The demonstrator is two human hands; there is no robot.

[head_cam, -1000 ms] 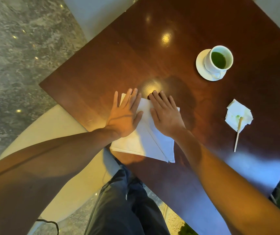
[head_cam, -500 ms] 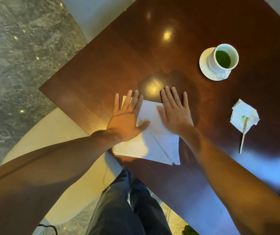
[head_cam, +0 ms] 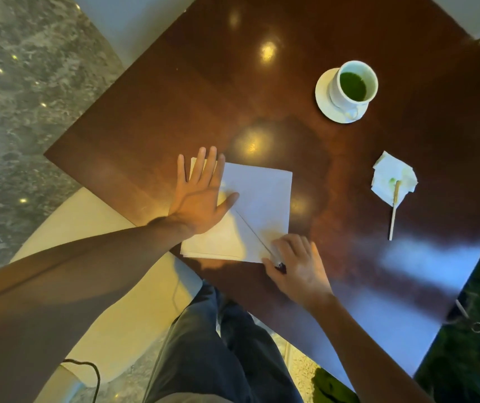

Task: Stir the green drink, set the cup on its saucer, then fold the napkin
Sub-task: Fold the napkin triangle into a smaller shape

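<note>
Napkin (head_cam: pixel 257 199) lies at frame centre on the table (head_cam: pixel 151 112), left hand (head_cam: pixel 201 199) pressing flat with fingers spread, while the right hand (head_cam: pixel 296 263) has slid from its top edge to pinch the lower-right corner, likely starting another fold.

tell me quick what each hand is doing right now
Left hand: open, fingers straight, pressing flat on the napkin.
Right hand: fingers curled at the napkin's near corner, seemingly pinching it.

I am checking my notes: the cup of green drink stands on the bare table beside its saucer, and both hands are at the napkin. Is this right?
Not quite. The head view shows the cup standing on its saucer, not beside it. The left hand and right hand are indeed at the napkin.
</note>
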